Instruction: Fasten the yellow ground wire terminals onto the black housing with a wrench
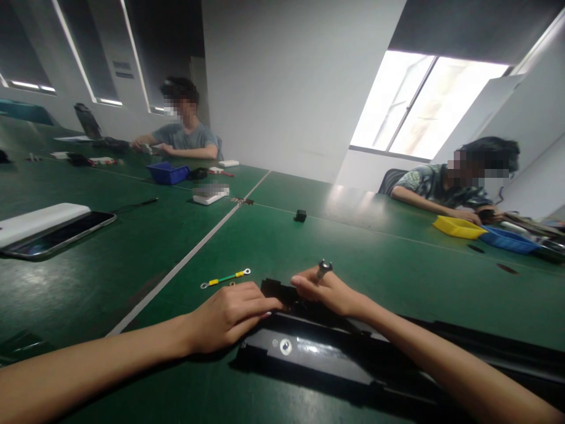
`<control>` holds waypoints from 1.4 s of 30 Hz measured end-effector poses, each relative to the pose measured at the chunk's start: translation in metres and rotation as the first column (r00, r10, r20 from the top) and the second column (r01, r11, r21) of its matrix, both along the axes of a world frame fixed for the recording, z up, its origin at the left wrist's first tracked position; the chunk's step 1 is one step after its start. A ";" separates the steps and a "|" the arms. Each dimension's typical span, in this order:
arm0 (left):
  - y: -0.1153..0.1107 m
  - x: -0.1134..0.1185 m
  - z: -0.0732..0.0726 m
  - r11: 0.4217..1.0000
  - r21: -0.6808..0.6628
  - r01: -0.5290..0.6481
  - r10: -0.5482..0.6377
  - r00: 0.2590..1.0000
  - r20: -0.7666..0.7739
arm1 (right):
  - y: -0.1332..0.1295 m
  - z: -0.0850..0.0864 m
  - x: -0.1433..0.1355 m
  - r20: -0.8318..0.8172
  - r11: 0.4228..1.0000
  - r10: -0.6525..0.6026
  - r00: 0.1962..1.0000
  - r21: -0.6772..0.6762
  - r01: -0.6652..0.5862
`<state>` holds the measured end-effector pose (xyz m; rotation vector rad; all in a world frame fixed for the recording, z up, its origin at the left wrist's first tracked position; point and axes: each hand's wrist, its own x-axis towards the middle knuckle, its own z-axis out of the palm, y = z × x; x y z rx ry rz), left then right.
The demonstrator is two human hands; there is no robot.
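Note:
A long black metal rail (322, 347) lies across the table in front of me, running off to the right; a bolt or washer (286, 346) shows on its near face. My left hand (232, 312) is at the rail's left end, thumb and fingers closed on its edge. Closed around an open-ended wrench (325, 268), my right hand (329, 290) is above the rail, the wrench's jaw pointing up. What lies beneath the fingers is dark and partly hidden. Beyond my left hand lies a green-and-yellow ground wire (225, 278) with ring terminals, beside a small copper-coloured ring (232, 284).
On the green table (185, 318) are a phone (62, 232) and white box at left, and a small black block (301, 215) ahead. Farther off stand a blue bin (168, 173), a yellow bin (459, 227) and another blue bin (509, 240). Two people sit across the table.

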<state>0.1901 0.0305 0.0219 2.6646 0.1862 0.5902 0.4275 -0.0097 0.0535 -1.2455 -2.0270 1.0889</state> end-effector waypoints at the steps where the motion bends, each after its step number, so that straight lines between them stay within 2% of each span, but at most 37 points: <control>1: 0.000 0.000 0.000 1.000 0.001 -0.002 0.002 1.000 0.003 | 0.000 0.000 0.000 -0.001 1.000 0.002 1.000 -0.002 -0.002; 26: 0.000 0.000 0.000 1.000 0.017 0.000 -0.001 1.000 0.016 | -0.002 -0.002 0.001 -0.069 0.999 -0.026 0.997 -0.025 0.024; 36: 0.000 0.000 0.000 1.000 0.000 -0.002 0.002 1.000 0.006 | -0.002 -0.002 0.002 -0.065 0.991 -0.046 0.997 0.121 0.054; 42: 0.000 0.000 -0.001 1.000 0.004 -0.003 0.003 1.000 0.006 | -0.002 -0.001 0.002 0.037 0.985 -0.047 0.998 0.165 0.040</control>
